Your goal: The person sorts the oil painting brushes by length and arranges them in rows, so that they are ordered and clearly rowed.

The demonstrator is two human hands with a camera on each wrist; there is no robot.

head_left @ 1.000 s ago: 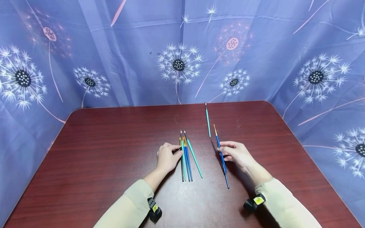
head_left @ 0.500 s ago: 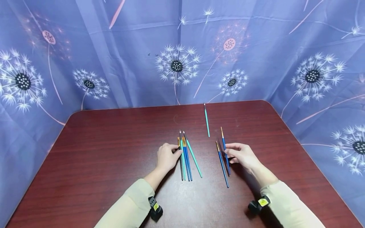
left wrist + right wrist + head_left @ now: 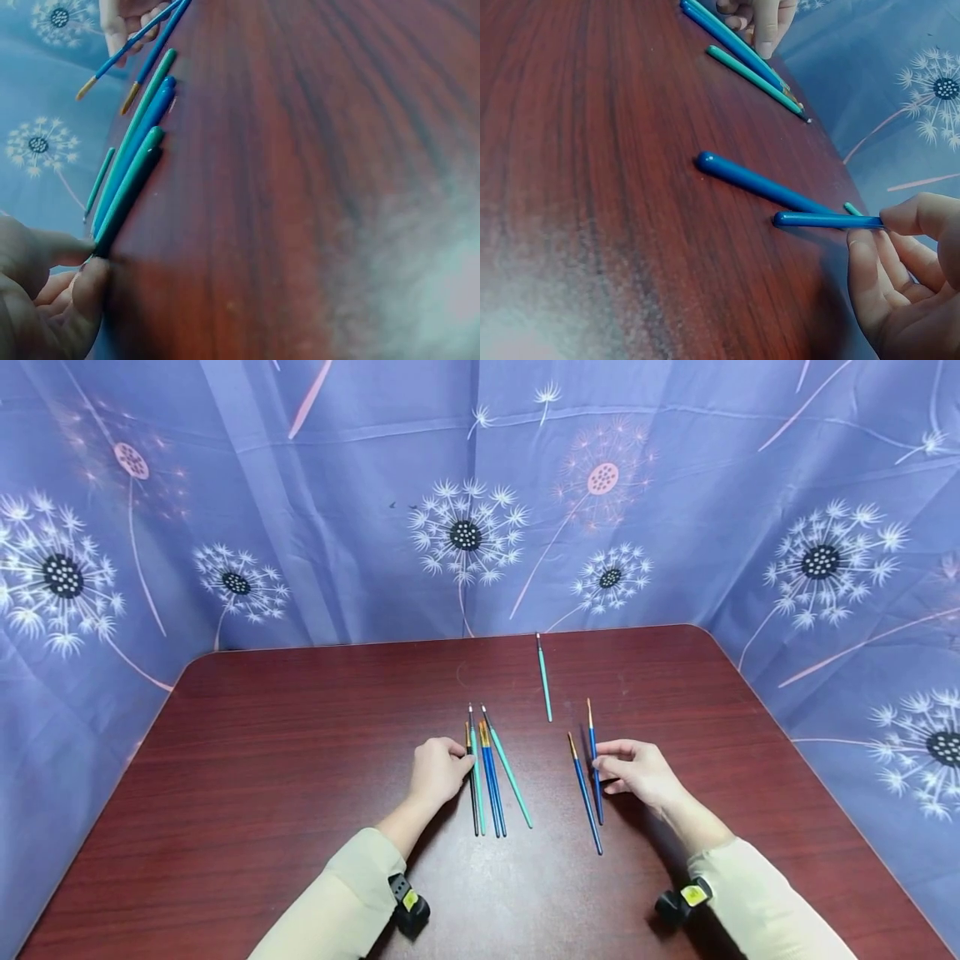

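Note:
My left hand [image 3: 438, 770] pinches the black paintbrush [image 3: 474, 802] and the teal paintbrush [image 3: 480, 802] beside it, at the left end of a loose bunch. Two blue paintbrushes [image 3: 495, 793] and a slanted teal paintbrush [image 3: 512, 777] lie just to their right. Between thumb and fingers, my right hand [image 3: 641, 774] holds a thin blue paintbrush [image 3: 825, 220], bristles pointing away; in the right wrist view its handle end appears raised off the table. Another blue paintbrush [image 3: 585, 797] lies close to its left. Fingertips hide part of each held brush.
A lone teal paintbrush [image 3: 544, 681] lies near the far edge of the dark red wooden table [image 3: 300, 735]. Behind the table hangs a blue dandelion-print cloth [image 3: 337, 527]. Each wrist carries a black camera, such as the left camera [image 3: 411, 910].
My right hand has moved right with one blue paintbrush, leaving the other lying on the table. The black and teal paintbrushes at my left hand have shifted slightly left.

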